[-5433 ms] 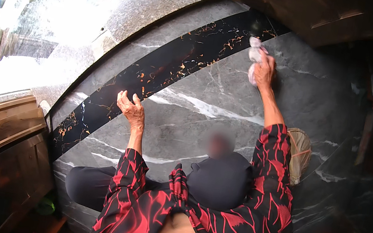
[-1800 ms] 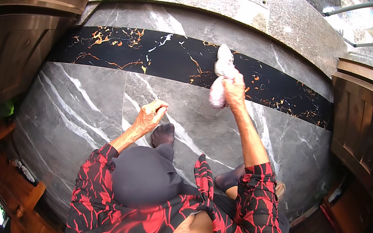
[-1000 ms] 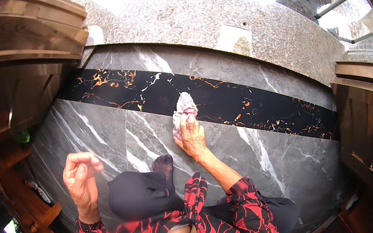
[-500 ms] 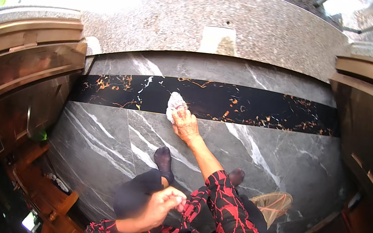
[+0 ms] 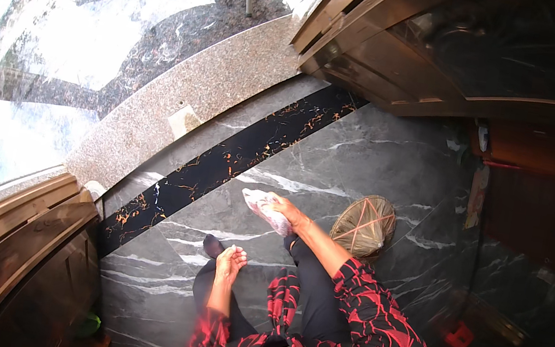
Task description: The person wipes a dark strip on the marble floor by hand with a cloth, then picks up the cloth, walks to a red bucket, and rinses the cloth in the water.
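Pale cloth bunched in right grip

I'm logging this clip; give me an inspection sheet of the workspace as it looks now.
Surface: grey veined floor, crossed by a black, gold-flecked band
Thing in hand: pale, bunched cloth; floor contact unclear
Clutter: round tan object with pinkish crossing bands, beyond the right forearm; small red object at lower right, indistinct
Right hand's grip: closed on the cloth
Left hand's grip: fingers loosely curled, nothing seen in it
Cables: nothing seen; right side dark
Surroundings: brown door panels, speckled stone ledge, glare beyond
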A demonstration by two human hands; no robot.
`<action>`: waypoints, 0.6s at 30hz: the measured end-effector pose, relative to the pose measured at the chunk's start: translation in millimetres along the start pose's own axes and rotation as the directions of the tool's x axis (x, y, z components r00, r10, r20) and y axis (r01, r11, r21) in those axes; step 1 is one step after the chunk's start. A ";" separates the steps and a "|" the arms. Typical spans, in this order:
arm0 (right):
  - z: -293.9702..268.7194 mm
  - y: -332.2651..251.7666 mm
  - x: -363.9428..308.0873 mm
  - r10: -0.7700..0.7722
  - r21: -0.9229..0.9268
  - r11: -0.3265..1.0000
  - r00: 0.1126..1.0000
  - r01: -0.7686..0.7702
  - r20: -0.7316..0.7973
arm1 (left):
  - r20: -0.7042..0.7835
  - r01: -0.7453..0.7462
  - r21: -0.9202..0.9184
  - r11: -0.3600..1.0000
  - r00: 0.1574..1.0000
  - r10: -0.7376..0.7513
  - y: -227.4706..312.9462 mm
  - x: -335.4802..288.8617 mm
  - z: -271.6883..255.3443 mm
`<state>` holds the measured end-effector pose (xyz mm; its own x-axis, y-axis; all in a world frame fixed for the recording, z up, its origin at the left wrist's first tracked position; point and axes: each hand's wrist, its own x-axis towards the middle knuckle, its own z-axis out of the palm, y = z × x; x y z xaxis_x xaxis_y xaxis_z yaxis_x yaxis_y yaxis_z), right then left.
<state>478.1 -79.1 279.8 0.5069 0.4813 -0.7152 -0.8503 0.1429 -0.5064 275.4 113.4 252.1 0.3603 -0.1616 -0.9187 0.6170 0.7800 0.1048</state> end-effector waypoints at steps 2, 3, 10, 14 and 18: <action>7.4 -26.7 -75.5 0.022 0.175 0.984 1.000 -0.020 -0.008 | -0.110 0.041 0.058 0.997 0.993 -0.034 -16.2 -12.4 -24.7; -3.3 -29.0 -111.7 0.011 0.167 0.986 1.000 -0.009 -0.012 | -0.092 0.061 0.081 0.995 0.994 -0.053 -20.0 -32.9 -22.7; 52.5 -55.7 -248.8 0.050 0.413 0.903 0.986 -0.114 0.162 | -0.118 -0.093 0.274 0.957 0.985 0.130 15.8 -193.2 31.3; 107.4 -71.7 -265.4 0.034 0.217 0.970 0.950 -0.106 0.310 | -0.175 -0.216 0.288 0.933 0.946 0.273 8.6 -280.9 45.2; 127.9 -93.0 -280.5 0.060 0.094 0.990 0.912 -0.107 0.405 | -0.196 -0.228 0.249 0.941 0.940 0.279 -18.5 -338.0 59.2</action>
<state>396.9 -116.7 589.2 0.3537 0.7980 -0.4878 -0.9092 0.1710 -0.3796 183.6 117.8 583.2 0.3741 0.1844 -0.9089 0.6732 0.6201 0.4029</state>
